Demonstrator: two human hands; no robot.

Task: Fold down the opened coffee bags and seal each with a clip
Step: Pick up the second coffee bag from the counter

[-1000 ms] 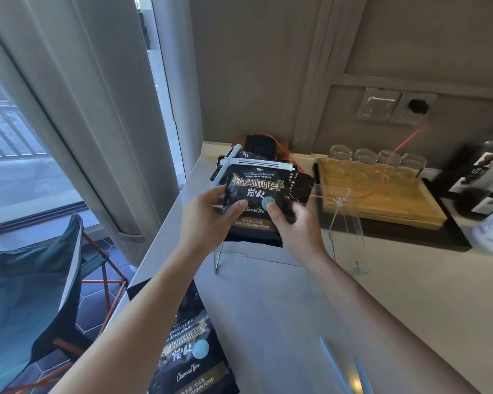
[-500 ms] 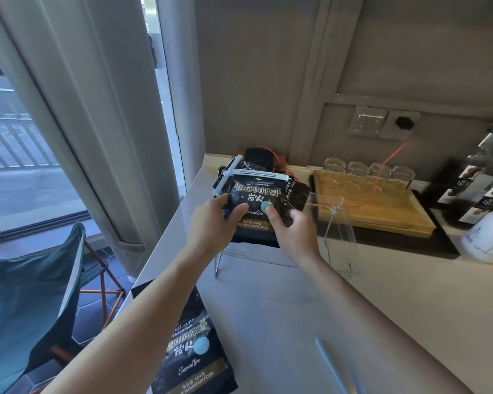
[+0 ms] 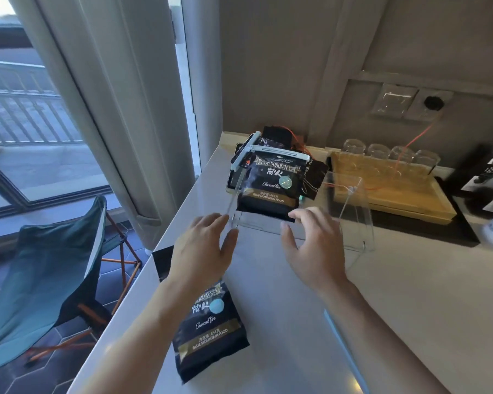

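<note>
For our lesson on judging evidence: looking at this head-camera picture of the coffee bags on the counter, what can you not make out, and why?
- Near coffee bag: its top, so whether it is folded or clipped, is hidden behind the left hand and forearm.
- Bags behind the clipped bag in the clear stand: the front bag covers them; their number is unclear.
- Bottles at right: cut off by the frame edge and blurred; labels unreadable.
- Right hand: motion-blurred.

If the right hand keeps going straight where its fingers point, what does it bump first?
Probably the clear acrylic stand, whose front edge lies just past the right hand, then the clipped coffee bag resting in it. Depth is hard to judge.
</note>
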